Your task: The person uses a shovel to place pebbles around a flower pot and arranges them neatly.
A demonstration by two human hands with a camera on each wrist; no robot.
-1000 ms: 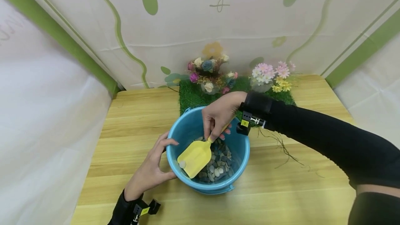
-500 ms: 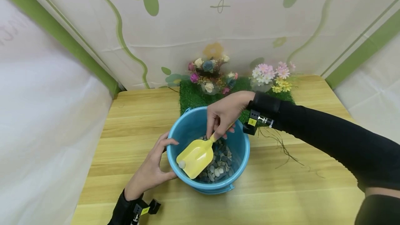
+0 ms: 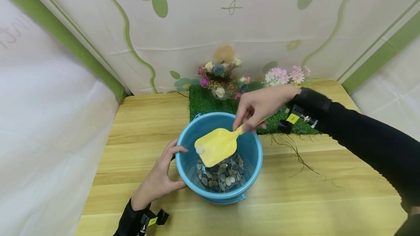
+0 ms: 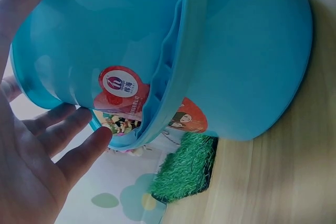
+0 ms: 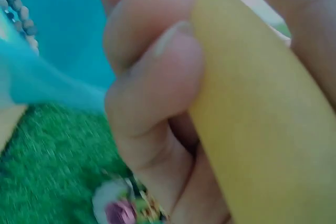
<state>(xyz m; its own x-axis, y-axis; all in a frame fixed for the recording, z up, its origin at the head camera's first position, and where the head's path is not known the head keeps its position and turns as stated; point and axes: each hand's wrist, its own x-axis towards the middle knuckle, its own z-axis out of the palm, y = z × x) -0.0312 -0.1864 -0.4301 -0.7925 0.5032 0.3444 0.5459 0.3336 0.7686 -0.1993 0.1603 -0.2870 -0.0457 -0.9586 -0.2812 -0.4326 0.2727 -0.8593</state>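
A yellow plastic scoop (image 3: 219, 149) hangs tilted over the mouth of a blue bucket (image 3: 254, 161), with one pale pebble (image 3: 199, 150) near its front edge. My right hand (image 3: 259, 106) grips the scoop's handle (image 5: 262, 108), the fingers curled round it in the right wrist view. Grey and white pebbles (image 3: 226, 176) cover the bottom of the bucket. At the bucket's left side my left hand (image 3: 157, 177) holds the rim, one finger hooked over it and the thumb lower on the wall. In the left wrist view several fingers (image 4: 79, 156) lie by the bucket's side.
Behind the bucket lies a green artificial grass mat (image 3: 198, 103). Two bunches of artificial flowers (image 3: 220, 79) stand on it, the right-hand one partly hidden by my right arm. Thin brown strands (image 3: 296, 156) lie on the wooden table (image 3: 295, 199). Printed cloth walls enclose the back and sides.
My right hand has moved up and to the right, lifting the scoop with its pebble off the pebbles in the bucket. My left hand has stayed at the rim.
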